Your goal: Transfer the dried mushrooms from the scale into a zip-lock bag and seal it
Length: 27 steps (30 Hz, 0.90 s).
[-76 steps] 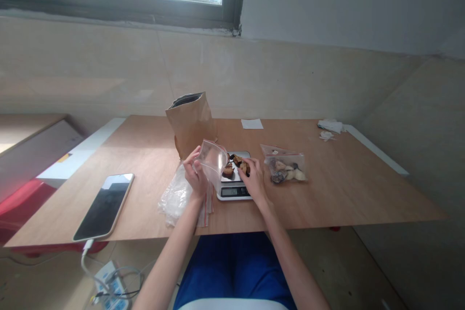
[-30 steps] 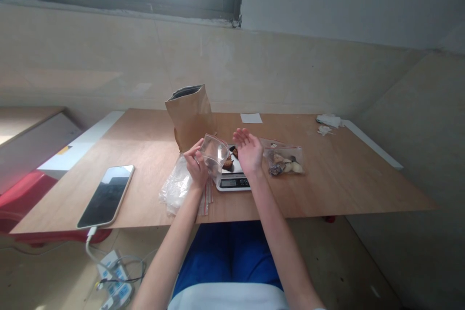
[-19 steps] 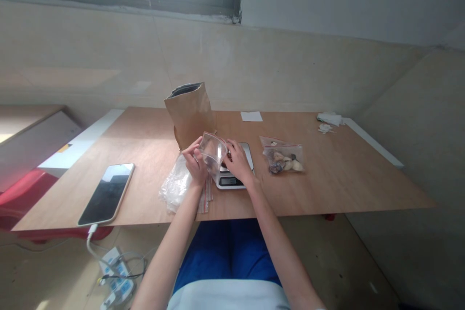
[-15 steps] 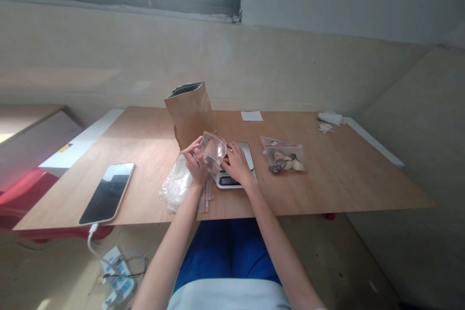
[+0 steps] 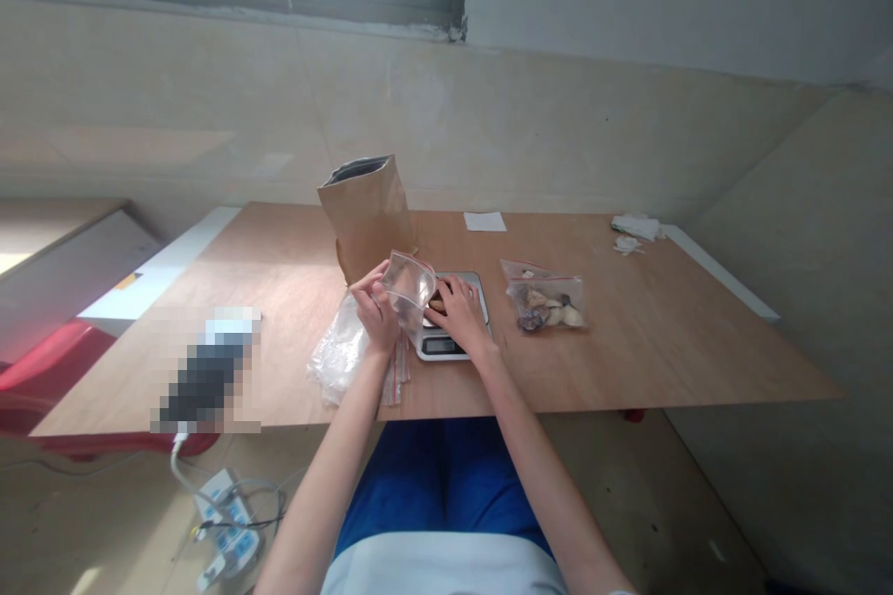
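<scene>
My left hand (image 5: 377, 311) is closed on a clear zip bag (image 5: 408, 284) with a red seal line, its mouth tilted toward the right. Beside it, my right hand (image 5: 460, 309) bends its fingers down over a kitchen scale (image 5: 481, 297) with a pale pan. Small brown pieces (image 5: 437, 305) show between that thumb and fingers; the rest of them is covered by the hand. The scale's dark display (image 5: 438, 346) faces me, too small to read. Under my left wrist lies a stack of flat clear zip bags (image 5: 339, 358).
An open brown paper pouch (image 5: 366, 214) stands behind the left hand. To the right lies a zip bag of mixed dried pieces (image 5: 551, 309). A blurred phone (image 5: 209, 372) on a cable lies left. White paper (image 5: 485, 221) and crumpled tissues (image 5: 636, 228) are at the back.
My right hand has shifted slightly to the right over the scale, so more of the brown pieces shows. The left hand and its bag have stayed nearly still.
</scene>
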Motion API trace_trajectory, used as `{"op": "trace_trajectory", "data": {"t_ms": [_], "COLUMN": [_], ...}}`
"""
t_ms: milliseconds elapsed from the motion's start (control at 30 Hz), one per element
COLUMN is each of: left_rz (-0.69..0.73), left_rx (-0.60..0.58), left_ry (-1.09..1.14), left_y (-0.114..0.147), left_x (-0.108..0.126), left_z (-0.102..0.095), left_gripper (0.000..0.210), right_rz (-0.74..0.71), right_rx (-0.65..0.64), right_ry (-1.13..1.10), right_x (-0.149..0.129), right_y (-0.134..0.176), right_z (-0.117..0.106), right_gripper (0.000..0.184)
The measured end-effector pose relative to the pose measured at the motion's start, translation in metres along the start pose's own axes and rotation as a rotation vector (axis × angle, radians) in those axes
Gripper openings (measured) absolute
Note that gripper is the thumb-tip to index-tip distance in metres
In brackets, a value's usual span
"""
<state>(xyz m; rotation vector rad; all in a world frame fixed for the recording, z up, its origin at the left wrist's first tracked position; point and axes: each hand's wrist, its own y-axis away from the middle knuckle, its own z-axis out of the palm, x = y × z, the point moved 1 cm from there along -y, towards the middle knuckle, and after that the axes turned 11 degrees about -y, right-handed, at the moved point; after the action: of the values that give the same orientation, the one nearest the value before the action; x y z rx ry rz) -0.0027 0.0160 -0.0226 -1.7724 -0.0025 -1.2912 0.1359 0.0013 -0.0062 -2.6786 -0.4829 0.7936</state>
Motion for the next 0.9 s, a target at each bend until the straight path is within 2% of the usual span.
{"op": "trace_trajectory", "data": {"t_ms": [200,367,600,767,900], "left_rz": [-0.012,-0.016,-0.002,-0.008,-0.006], "left_rx": [-0.004,-0.005,0.002,0.001,-0.003], "left_ry": [-0.017,-0.027,-0.033,-0.059,-0.063], "left_y": [0.0,0.0,0.0,0.0,0.0], "left_x": [-0.001,-0.002,-0.001,-0.002,-0.002], "left_z": [0.0,0.0,0.0,0.0,-0.001], "left_gripper": [0.022,0.02,0.02,0.02,0.02], "right_rz": [0.024,0.076,0.183,0.197,0.198], "right_rx": [0.003,0.075,0.224,0.247,0.325], "right_ry": [-0.04,-0.058,-0.289,-0.305,-0.396], "right_x": [0.001,-0.001,0.004,0.006,0.011], "right_y": [-0.005,-0.007,-0.01,-0.014,-0.019], "right_z": [0.002,0.004,0.004,0.003,0.001], "right_gripper": [0.022,0.011,0.014,0.014,0.013]}}
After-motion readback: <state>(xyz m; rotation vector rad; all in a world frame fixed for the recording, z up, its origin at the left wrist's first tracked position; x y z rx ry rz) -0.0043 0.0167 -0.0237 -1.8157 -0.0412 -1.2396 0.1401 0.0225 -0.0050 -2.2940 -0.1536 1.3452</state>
